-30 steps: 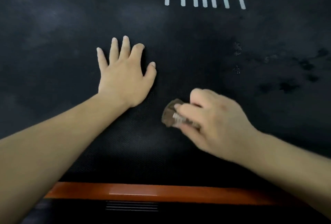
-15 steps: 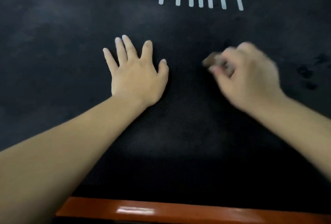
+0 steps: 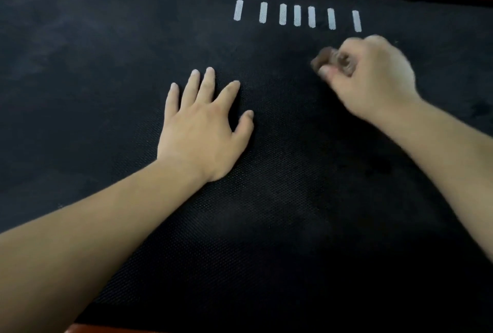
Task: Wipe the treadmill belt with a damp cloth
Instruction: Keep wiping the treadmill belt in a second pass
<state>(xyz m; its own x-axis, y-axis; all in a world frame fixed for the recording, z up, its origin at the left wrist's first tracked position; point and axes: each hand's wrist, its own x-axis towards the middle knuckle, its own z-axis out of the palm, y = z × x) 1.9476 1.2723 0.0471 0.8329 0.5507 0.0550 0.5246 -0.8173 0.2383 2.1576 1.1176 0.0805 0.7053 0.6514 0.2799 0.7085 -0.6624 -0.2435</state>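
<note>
The brown cloth (image 3: 324,59), clamped in the curled fingers of the right hand (image 3: 373,79), is now swept up the treadmill belt (image 3: 106,66) from near its front edge to just below the white marks (image 3: 297,15), so a fresh strip is probably being wiped, while the left hand (image 3: 202,130) is kept flat, fingers spread.

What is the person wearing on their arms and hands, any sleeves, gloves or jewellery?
Nothing that shows. The left forearm and right forearm are bare to the frame edge, with no sleeve or cuff in view. The left hand has no glove, ring, watch or wristband, and its nails are short. The right hand is ungloved too, but blur hides finer detail.
</note>
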